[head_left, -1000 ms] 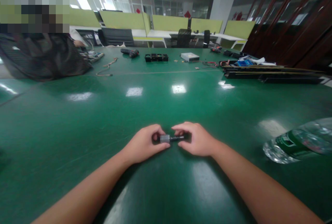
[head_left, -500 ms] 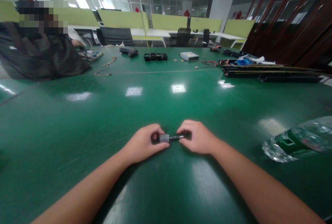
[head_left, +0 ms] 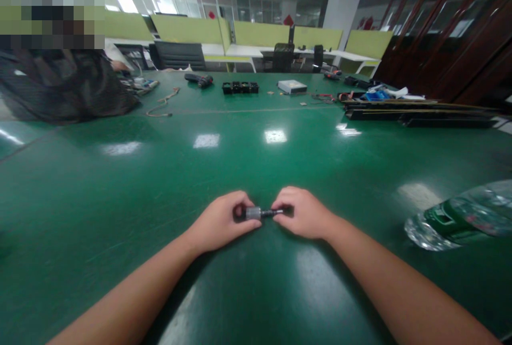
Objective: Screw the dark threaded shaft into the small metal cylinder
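Observation:
Low over the green table, a small grey metal cylinder with a thin dark ridged shaft [head_left: 253,213] lies level between my two hands. My left hand [head_left: 218,222] is closed round the cylinder end, thumb in front and fingers behind. Part of that end is hidden inside the hand. At the shaft's right end, my right hand [head_left: 306,213] pinches between thumb and fingertips. The shaft's tip partly disappears into its curled fingers. What exact part this is, I cannot tell.
A plastic water bottle [head_left: 460,217] lies at the right. Farther back are a black power drill [head_left: 199,80], a black block of several units [head_left: 240,87], a silver box [head_left: 292,86] and dark strips [head_left: 420,113]. A dark bag [head_left: 68,89] stands far left, a blurred person behind it.
My right hand has shifted slightly left along the shaft, its fingertips now nearer the cylinder. My left hand and the cylinder look unmoved.

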{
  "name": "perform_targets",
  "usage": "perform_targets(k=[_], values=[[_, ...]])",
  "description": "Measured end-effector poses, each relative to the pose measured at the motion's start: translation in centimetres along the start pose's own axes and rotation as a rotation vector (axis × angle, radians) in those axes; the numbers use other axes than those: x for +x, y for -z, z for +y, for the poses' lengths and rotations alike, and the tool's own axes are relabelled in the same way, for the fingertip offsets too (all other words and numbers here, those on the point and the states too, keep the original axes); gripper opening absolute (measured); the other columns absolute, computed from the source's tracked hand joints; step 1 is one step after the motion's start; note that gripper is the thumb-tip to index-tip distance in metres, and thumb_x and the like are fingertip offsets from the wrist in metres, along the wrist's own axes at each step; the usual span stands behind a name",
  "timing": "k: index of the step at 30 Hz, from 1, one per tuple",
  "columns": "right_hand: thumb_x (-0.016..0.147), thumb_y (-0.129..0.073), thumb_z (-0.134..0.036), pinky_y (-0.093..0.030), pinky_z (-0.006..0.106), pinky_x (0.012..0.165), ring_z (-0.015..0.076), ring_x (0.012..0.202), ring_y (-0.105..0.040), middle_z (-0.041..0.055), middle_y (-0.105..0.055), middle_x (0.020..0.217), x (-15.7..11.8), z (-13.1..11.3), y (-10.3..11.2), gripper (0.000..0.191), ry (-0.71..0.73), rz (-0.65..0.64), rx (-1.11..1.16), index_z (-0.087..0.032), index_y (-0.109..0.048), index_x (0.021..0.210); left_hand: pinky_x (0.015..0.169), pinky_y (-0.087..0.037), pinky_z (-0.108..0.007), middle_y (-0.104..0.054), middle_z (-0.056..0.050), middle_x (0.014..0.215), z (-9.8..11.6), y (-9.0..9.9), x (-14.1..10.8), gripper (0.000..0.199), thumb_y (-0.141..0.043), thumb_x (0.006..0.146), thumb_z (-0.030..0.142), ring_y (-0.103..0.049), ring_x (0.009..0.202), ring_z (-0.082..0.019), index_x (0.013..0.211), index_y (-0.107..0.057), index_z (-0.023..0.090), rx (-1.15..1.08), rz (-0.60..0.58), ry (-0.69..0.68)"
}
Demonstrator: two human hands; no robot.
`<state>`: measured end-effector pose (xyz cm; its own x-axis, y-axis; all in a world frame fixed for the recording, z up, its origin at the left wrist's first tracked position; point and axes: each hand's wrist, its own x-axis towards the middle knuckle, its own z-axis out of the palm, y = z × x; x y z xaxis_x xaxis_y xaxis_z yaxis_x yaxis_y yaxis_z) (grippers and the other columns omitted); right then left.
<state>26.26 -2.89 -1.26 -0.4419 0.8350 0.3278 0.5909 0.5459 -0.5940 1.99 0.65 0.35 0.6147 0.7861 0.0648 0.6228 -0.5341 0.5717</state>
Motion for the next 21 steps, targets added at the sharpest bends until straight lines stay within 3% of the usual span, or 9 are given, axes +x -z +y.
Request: perform_targets(k=[21], values=[[0.081,-0.072,-0.020,-0.046,0.031,0.079,0.0181,0.086,-0.062,0.0044,-0.070,0.088,0.54,-0.31,-0.82,0.010,-0.007,-0.014,-0.012,-0.019,-0.074,0.090,0.061,-0.039,-0.026,-0.062,0.001,0.075,0.06,-0.06,0.04,0.029,-0.071,0.080,0.046,-0.056,0.067,-0.016,0.089,-0.065,0.020,0.003,0.006,-0.008]])
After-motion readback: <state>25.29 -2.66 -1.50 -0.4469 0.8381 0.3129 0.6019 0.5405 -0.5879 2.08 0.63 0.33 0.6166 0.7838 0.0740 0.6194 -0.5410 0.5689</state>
